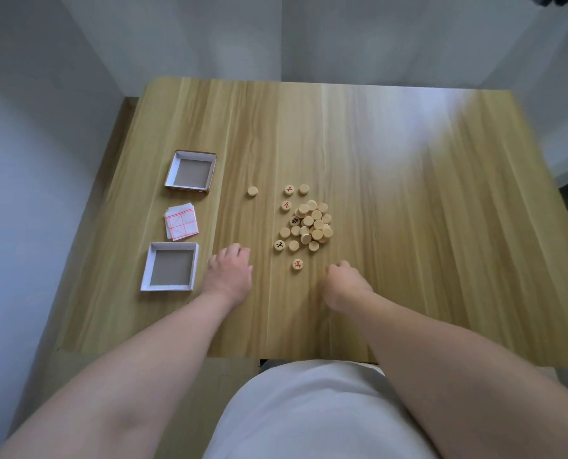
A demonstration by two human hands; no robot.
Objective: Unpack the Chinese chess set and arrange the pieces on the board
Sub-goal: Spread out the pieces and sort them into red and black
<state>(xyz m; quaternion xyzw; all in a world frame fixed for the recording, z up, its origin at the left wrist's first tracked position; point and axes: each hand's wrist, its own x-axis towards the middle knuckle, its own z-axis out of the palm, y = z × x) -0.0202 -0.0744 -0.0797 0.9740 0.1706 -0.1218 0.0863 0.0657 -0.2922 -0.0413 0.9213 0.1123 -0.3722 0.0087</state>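
A heap of round wooden chess pieces (pixel 310 223) lies at the table's middle, most face down, a few showing red or black characters. One piece (pixel 252 191) sits apart to the left; another with a red character (pixel 297 264) lies nearest me. The paper board (pixel 180 221) stays folded at the left, between the two empty box halves (pixel 191 172) (pixel 171 266). My left hand (pixel 229 271) rests on the table right of the near box half, fingers curled, nothing seen in it. My right hand (pixel 345 281) rests knuckles-down just right of the nearest piece, fingers curled under.
The wooden table (pixel 425 200) stretches wide to the right and back of the heap. White walls close in behind and on the left. My white shirt (pixel 309 412) fills the bottom of the view at the table's front edge.
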